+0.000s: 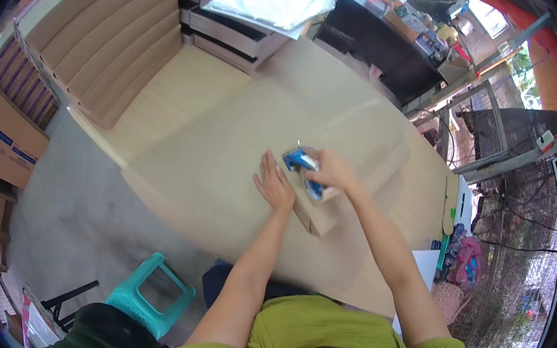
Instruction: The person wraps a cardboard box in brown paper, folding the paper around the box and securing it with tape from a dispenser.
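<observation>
Noted fingers of right hand (333,170) clenched round blue handheld tool (298,159), at three o'clock from left hand (276,186); found left fingers released, spread flat on brown cardboard (215,184).

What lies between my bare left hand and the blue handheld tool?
Between the left hand and the blue handheld tool, the head view shows only a narrow stretch of brown cardboard.

A turquoise plastic stool (135,304) rests on the grey floor (86,214)
</observation>
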